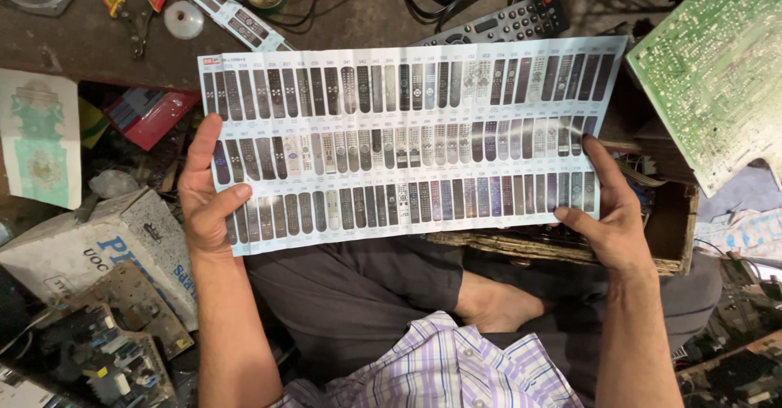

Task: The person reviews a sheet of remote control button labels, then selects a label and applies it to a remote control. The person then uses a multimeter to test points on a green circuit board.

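Setting: a cluttered electronics repair spot is filling the frame, with a dark, dusty bench [73, 41] running across the top and parts crowding both sides of the seated person.
Sheet: a wide, creased printed chart [407, 139] showing rows of small remote-control pictures is being held open across the middle of the frame, over the person's lap.
Left hand: the left hand [208, 192], at centre left, is pinching the chart's lower left corner, thumb on the front, fingers spread up behind the edge.
Right hand: the right hand [607, 208], at centre right, is pinching the lower right edge, thumb on the front.
Nearby: a grey remote [501, 24] is lying at upper centre, a green circuit board [717, 66] is leaning at upper right, and a worn cardboard box [106, 249] is sitting at lower left.
Risk: the thin paper is looking likely to tear along its folds if pulled taut, or to sag, since only the lower corners are being gripped.
Hard to see: the chart is hiding whatever is lying behind it; the fingers behind the paper are mostly out of view; the printed pictures are too small to tell apart.
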